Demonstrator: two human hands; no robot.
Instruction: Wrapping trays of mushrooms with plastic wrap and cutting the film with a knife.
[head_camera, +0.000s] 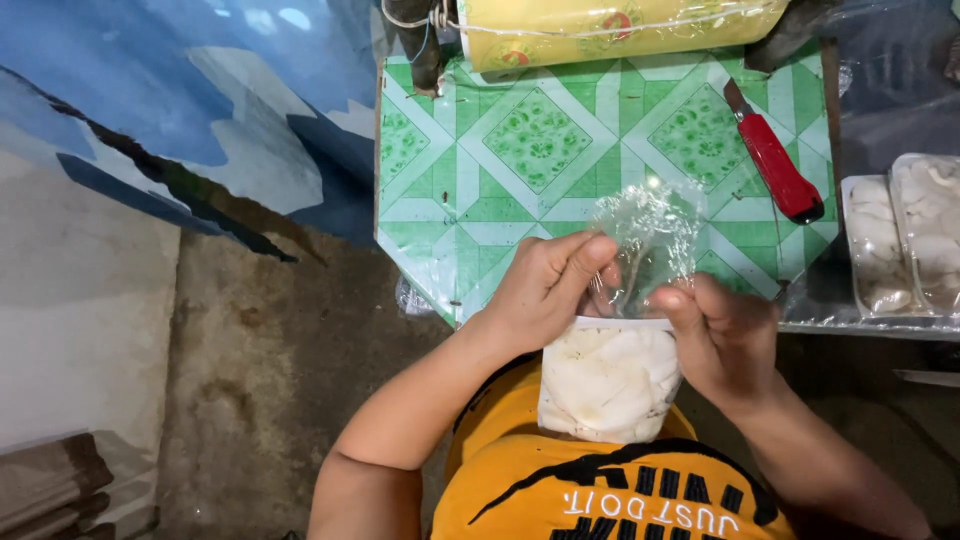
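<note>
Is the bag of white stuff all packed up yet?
Nearly. The clear plastic bag is already filled with white pieces. Right now the left hand and right hand pinch its empty top, which is not closed. Two filled clear packs already lie at the table's right edge, beside a red-handled knife.

Knife (775, 160) on table (500, 170), trays (905, 240) right
</note>
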